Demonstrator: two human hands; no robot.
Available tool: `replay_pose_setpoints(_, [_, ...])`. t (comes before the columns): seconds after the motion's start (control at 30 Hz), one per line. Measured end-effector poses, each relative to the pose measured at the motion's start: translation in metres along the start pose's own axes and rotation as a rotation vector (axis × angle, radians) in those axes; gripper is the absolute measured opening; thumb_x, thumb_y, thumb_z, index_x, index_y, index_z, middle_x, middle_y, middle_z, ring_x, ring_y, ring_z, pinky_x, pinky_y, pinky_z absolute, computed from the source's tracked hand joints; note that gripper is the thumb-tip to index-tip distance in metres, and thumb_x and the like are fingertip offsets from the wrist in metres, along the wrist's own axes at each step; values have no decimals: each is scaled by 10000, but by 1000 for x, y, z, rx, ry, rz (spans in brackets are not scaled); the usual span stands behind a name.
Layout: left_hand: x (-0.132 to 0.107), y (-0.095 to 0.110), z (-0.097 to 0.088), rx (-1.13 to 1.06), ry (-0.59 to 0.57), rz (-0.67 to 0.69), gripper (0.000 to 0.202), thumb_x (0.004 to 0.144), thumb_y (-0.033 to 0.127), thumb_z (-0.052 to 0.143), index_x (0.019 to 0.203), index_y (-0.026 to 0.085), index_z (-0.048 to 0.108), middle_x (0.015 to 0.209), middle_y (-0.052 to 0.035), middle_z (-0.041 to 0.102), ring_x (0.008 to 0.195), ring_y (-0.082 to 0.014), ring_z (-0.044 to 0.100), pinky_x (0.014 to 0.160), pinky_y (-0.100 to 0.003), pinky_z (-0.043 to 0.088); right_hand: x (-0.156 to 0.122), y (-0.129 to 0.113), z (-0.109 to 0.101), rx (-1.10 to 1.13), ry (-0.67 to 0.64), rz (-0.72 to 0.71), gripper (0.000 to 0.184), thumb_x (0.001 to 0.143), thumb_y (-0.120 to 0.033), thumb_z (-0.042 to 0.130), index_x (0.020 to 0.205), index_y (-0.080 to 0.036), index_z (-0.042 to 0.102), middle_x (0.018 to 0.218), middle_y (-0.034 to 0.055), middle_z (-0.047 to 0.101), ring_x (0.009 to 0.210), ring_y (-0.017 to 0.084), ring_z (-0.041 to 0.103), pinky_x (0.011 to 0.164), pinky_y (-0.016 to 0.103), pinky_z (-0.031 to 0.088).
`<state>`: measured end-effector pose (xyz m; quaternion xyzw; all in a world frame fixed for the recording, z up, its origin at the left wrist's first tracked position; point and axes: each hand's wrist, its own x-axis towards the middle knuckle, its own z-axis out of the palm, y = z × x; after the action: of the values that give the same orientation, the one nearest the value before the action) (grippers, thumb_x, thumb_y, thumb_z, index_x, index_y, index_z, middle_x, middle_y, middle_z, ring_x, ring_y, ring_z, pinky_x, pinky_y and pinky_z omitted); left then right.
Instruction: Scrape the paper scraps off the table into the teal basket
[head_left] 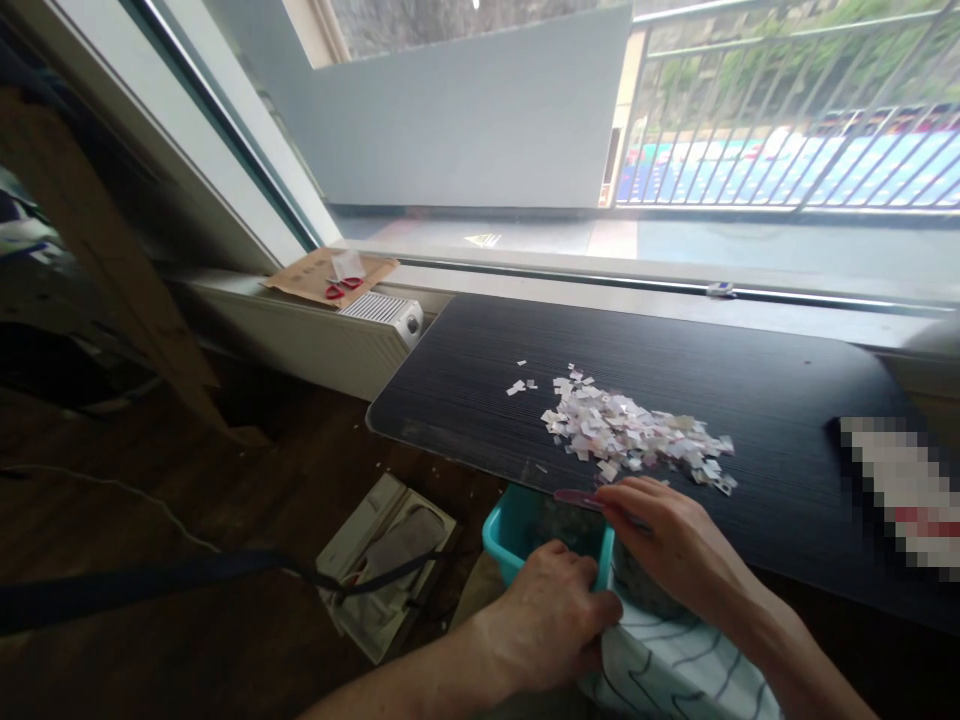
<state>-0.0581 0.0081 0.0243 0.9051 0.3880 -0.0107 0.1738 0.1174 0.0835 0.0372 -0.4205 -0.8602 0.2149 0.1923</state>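
Note:
A loose heap of small white paper pieces point(626, 425) lies on the dark table point(465, 380), with a few scattered to its left. My right hand point(667, 520) is closed on a thin, flat pinkish strip point(576, 497) at the near table edge, just below the heap. What kind of strip it is I cannot make out. Below that edge sits a teal plastic bin point(504, 540), partly hidden by my hands. My left hand point(551, 610) grips its near rim, fingers curled over the side. The contents of the bin are dark and unclear.
Red-handled scissors point(344, 288) rest on a brown envelope point(300, 275) by the window, above a radiator point(375, 330). On the floor stands an opened pale box point(386, 565). A dark strap point(187, 590) crosses at lower left. A pixelated object point(904, 490) lies at the table's right.

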Motion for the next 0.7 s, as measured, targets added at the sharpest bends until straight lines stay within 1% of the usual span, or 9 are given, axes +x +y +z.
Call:
replay_pose_setpoints(0.03, [1, -1, 0, -6, -3, 9, 167, 848, 382, 604, 849, 216, 593, 802, -30, 580, 726, -217, 562, 697, -351, 434, -5, 1, -3, 17, 40, 33, 193, 931, -207, 474, 980, -225, 660, 898, 32, 685, 808, 168, 640, 726, 274, 497])
replay_pose_setpoints(0.13, [8, 0, 2, -20, 2, 39, 173, 858, 385, 598, 833, 214, 587, 791, -28, 576, 717, -212, 553, 681, -344, 430, -25, 9, -12, 12, 235, 170, 169, 934, -246, 485, 1010, -225, 635, 934, 32, 679, 789, 156, 649, 723, 262, 490])
replay_pose_setpoints(0.2, [14, 3, 6, -22, 3, 64, 166, 851, 377, 604, 823, 214, 587, 777, -28, 574, 713, -214, 551, 669, -343, 425, -37, 16, -15, -11, 295, 199, 160, 931, -265, 498, 1021, -229, 625, 926, 26, 675, 761, 147, 652, 709, 248, 489])
replay_pose_setpoints(0.33, [23, 11, 11, -27, 11, 127, 147, 825, 357, 618, 820, 213, 591, 767, -29, 569, 704, -213, 548, 659, -342, 413, -53, 27, -14, -60, 313, 191, 153, 924, -272, 510, 1025, -227, 615, 891, 16, 666, 729, 138, 652, 682, 230, 490])
replay_pose_setpoints(0.43, [24, 14, 11, -42, 20, 148, 151, 824, 362, 613, 816, 213, 592, 764, -26, 568, 693, -209, 544, 662, -342, 406, -56, 25, -8, -84, 327, 233, 170, 935, -265, 484, 1032, -219, 615, 895, 29, 669, 740, 149, 653, 685, 240, 493])
replay_pose_setpoints(0.6, [21, 13, 8, -37, 26, 131, 135, 804, 340, 632, 808, 210, 594, 767, -25, 571, 708, -208, 544, 669, -337, 398, -50, 15, 1, 21, 215, 163, 172, 940, -234, 470, 1028, -227, 617, 909, 30, 670, 765, 141, 655, 672, 222, 495])
replay_pose_setpoints(0.7, [20, 12, 8, -40, 32, 126, 144, 803, 351, 633, 816, 212, 598, 768, -23, 570, 705, -208, 541, 663, -336, 394, -40, 17, 2, 36, 237, 169, 177, 940, -239, 475, 1035, -221, 623, 912, 32, 666, 779, 145, 649, 684, 230, 489])
